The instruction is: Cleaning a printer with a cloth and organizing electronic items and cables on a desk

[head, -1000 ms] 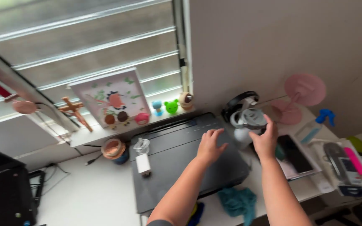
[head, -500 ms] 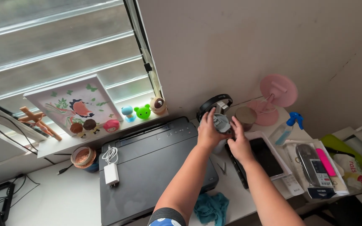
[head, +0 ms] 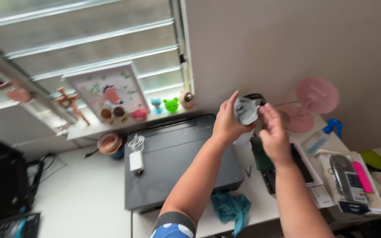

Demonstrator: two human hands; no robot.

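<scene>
Along the back edge of the white desk [head: 89,194], under the louvred window, a sill carries a framed picture [head: 111,94], a small wooden figure [head: 69,102], a blue toy [head: 156,104], a green toy [head: 171,105] and a round brown-topped one [head: 187,99]. Below it a flat dark printer [head: 177,158] takes up the middle of the desk, with a white charger and coiled cable [head: 136,156] lying on its left end and a roll of brown tape [head: 109,143] just beside its back left corner. A teal cloth [head: 231,209] hangs at the front edge, near the printer's front right corner. Toward the right end stand a pink desk fan [head: 316,97] against the wall, a spray bottle with a blue head [head: 322,136] and a stack of papers with a dark device and a pink marker [head: 351,180]; a dark tablet [head: 283,163] lies beneath the forearms. Above the gap between printer and tablet, both hands are raised off the desk with a pale grey-green bottle cap [head: 244,110], soft-looking and blurred, on a light bottle whose lower part shows beneath. The left hand [head: 227,123] is wrapped around the bottle, fingers closed on it; the right hand [head: 273,132] presses against the cap from the other side, though how firmly its fingers close cannot be told.
</scene>
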